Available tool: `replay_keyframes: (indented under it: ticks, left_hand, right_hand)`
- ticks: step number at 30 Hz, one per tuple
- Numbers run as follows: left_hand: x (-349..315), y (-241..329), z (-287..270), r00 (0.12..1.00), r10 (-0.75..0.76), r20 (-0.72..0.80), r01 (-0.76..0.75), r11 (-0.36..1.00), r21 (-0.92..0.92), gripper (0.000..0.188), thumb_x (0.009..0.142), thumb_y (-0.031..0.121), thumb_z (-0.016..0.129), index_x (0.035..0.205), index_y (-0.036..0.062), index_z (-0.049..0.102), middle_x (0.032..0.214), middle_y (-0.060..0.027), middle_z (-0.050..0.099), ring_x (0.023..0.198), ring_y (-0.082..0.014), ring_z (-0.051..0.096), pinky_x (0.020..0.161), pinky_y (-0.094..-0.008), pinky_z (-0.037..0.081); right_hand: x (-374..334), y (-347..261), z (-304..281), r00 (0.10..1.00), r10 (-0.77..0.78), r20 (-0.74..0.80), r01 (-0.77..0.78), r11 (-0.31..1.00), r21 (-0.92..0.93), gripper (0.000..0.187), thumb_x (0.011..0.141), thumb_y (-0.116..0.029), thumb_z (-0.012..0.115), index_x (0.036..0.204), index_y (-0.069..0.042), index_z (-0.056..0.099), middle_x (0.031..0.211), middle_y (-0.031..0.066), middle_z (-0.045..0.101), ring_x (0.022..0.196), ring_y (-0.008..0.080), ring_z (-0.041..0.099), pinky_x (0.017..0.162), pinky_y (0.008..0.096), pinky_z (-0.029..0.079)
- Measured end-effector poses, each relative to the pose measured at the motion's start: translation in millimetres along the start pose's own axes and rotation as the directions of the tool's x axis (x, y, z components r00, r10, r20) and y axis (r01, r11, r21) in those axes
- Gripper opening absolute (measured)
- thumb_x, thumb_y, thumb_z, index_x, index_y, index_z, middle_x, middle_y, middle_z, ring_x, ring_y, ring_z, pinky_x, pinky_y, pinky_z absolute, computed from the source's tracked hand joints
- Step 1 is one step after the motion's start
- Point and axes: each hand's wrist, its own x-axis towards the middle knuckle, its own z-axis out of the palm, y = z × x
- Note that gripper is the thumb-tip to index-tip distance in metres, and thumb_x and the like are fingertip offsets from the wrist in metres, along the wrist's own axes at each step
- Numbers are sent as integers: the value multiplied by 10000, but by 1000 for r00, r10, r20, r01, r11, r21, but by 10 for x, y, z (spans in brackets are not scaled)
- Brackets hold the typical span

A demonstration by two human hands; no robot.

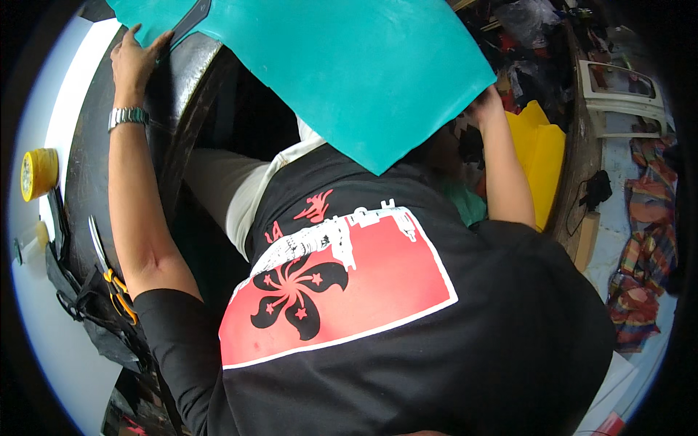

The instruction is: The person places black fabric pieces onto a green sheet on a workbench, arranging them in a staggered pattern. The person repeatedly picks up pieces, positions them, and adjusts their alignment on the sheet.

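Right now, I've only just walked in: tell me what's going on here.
A person has a teal sheet spread from the table across to the right. The right hand holds it near its right corner, fingers mostly hidden. The left hand is at its upper left edge, by a dark tool; whether it grips either is unclear. Scissors lie beside the left forearm.

One teal sheet (342,80), twelve o'clock; one watch (129,117), ten; one orange-handled scissors (109,277) and one yellow cylinder (43,174), nine.
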Motion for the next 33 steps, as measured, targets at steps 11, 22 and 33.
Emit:
replay_keyframes:
  ticks: [11, 22, 33]
  left_hand:
    - [375, -14, 204, 970, -174, 168, 183, 982, -39, 1010, 727, 518, 866, 1537, 128, 407, 1331, -267, 627, 1273, -378, 597, 1070, -459, 473]
    - [698, -100, 284, 907, -291, 304, 269, 957, 111, 420, 912, 577, 649, 1319, 473, 642, 1493, 10, 548, 1400, -350, 466, 1087, -655, 344]
    - [475, 279, 249, 991, -5, 134, -23, 979, 205, 423, 1010, 482, 525, 1310, 215, 657, 1358, -52, 648, 1306, -283, 561, 1086, -684, 310]
  right_hand:
    - [406, -825, 1130, 932, -332, 144, 342, 938, -50, 1079, 773, -434, 699, 1620, -104, 118, 1433, 260, 466, 1154, 396, 541, 885, 527, 494]
    - [2227, -2636, 2900, 778, -611, 148, 616, 694, -373, 1180, 706, -132, 785, 1625, -86, 46, 1330, 301, 532, 973, 332, 627, 735, 455, 541]
    - [2417, -3859, 3360, 232, -788, 571, 907, -37, -419, 953, 670, -45, 882, 1458, -34, 347, 1074, 237, 665, 771, 285, 685, 621, 399, 591]
